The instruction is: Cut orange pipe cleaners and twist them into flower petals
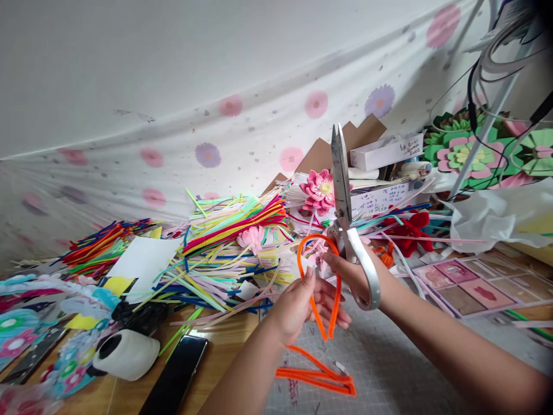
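My left hand point(300, 305) holds an orange pipe cleaner loop point(336, 305), bent into a teardrop with its two ends pointing down. Its thumb presses on the loop and the other fingers are partly curled behind it. Metal scissors point(343, 184) stand upright in my right hand point(352, 271), blades closed and tips up, the handle resting against the palm. The right fingertips are near the loop's right side; whether they touch it I cannot tell. More bent orange pipe cleaners point(319, 377) lie on the grey cutting mat point(367, 363) below.
Colourful pipe cleaner bundles point(233, 230) pile up behind the hands. A black phone point(175, 374) and a white thread cone point(126, 354) lie at the left. On the right are a palette-like printed sheet point(479, 282), red flower point(408, 230), white boxes point(386, 153) and hanging cables.
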### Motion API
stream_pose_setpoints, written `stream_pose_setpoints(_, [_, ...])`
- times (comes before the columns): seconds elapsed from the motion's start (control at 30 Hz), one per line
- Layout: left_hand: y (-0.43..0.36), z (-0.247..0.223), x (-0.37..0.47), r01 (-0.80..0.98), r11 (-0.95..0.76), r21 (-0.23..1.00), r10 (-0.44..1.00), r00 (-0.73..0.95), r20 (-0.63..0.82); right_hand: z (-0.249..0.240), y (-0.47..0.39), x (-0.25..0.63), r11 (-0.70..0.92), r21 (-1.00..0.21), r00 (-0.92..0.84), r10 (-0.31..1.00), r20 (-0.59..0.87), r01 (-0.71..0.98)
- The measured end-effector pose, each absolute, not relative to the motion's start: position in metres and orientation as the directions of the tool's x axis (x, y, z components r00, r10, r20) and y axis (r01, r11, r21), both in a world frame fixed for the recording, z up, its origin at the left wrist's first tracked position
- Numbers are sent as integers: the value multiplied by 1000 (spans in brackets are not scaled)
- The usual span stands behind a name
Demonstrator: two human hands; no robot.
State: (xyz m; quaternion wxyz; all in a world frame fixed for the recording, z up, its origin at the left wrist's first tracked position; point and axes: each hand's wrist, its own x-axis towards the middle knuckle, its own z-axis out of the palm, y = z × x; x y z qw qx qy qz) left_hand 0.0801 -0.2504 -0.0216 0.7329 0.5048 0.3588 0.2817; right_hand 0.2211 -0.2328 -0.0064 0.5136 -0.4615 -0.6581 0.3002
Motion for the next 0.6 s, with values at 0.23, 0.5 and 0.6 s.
stream_pose_setpoints(0.23, [-257,-30,94,-105,409,906,726,639,-254,-10,-240,223,396,-846,-76,915,396,358])
stream_pose_setpoints(0.5, [-256,-31,90,-68,445,893,700,648,-300,-8,-244,228,415,-839,-156,910,385,353])
stream_pose_setpoints(0.6, [-257,-33,90,-78,413,907,716,644,-270,-9,-245,228,397,-874,-220,913,344,280])
